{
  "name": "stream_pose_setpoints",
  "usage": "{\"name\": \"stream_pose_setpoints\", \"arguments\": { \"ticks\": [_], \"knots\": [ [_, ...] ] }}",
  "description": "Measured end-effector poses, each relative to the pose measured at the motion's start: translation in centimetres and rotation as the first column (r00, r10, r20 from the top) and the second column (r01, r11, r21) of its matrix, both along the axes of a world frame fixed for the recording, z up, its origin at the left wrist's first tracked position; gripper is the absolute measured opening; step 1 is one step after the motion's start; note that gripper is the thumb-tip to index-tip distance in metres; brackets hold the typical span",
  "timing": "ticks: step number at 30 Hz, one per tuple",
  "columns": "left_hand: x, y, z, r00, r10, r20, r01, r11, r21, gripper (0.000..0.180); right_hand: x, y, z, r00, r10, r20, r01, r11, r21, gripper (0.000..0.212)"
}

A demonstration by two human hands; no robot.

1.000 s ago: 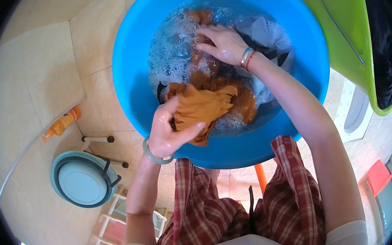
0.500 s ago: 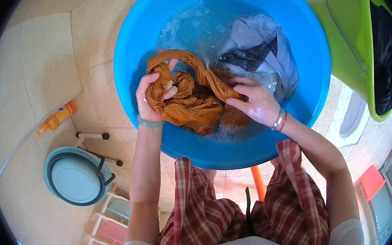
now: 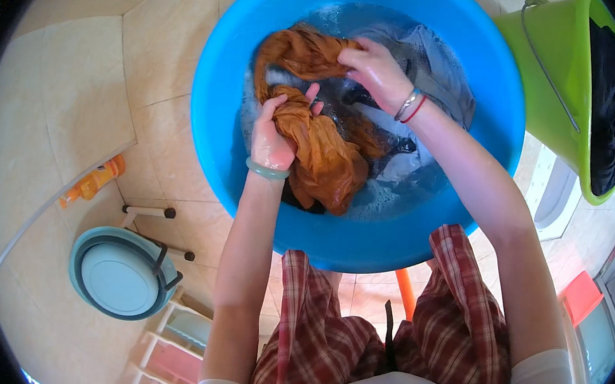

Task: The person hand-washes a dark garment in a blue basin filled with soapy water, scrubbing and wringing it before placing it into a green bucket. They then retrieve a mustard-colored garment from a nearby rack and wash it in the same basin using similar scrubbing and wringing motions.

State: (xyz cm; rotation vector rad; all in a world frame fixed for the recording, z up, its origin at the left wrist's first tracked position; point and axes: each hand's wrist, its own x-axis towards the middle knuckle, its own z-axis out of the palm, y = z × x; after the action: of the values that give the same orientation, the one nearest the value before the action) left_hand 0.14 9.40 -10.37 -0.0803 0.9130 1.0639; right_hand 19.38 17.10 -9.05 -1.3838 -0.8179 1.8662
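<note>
A wet orange-brown garment (image 3: 322,149) is stretched between my two hands over a big blue basin (image 3: 219,111) of sudsy water. My left hand (image 3: 277,134) is closed round a bunched part of it near the basin's left side, some fingers showing beyond the cloth. Farther off and to the right, my right hand (image 3: 376,72) pinches the upper stretch of the cloth. The lower part hangs down toward the water. Grey-blue clothing (image 3: 438,75) lies soaking at the basin's right, with darker cloth partly under the water beside it.
A green bucket (image 3: 541,73) holding black cloth (image 3: 611,109) stands at the right. On the left are an orange bottle (image 3: 96,179), a folded pale-blue basin (image 3: 121,278) and a white rack (image 3: 158,347). A white floor fixture (image 3: 556,188) lies beyond my right forearm.
My right hand has moved up and away, drawing the cloth's upper part toward the basin's far side. My left hand has shifted a little right. The grey-blue clothing lies more spread in the water.
</note>
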Motion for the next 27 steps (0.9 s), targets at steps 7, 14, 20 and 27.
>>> {"name": "stream_pose_setpoints", "arguments": {
  "ticks": [7, 14, 20, 27],
  "knots": [
    [2.4, -1.5, 0.5, 0.948, 0.122, -0.293, -0.116, 0.993, 0.039, 0.055, -1.0, -2.6, -4.4, 0.235, 0.172, 0.957, -0.765, 0.64, 0.073, 0.053],
    [1.6, 0.1, 0.5, 0.999, -0.029, 0.022, 0.027, 0.995, 0.097, 0.077, -3.9, -5.4, 2.1, 0.778, 0.127, 0.615, -0.592, 0.478, 0.649, 0.018],
    [2.3, 1.0, 2.8, 0.801, 0.002, 0.599, -0.116, 0.982, 0.152, 0.047, -6.3, -11.1, 8.0, 0.772, 0.043, 0.634, -0.626, 0.225, 0.747, 0.011],
    [2.3, 2.1, 3.8, 0.85, -0.179, 0.496, 0.009, 0.945, 0.326, 0.046, -8.1, -9.6, 8.0, 0.834, -0.117, 0.54, -0.514, 0.192, 0.836, 0.018]
  ]
}}
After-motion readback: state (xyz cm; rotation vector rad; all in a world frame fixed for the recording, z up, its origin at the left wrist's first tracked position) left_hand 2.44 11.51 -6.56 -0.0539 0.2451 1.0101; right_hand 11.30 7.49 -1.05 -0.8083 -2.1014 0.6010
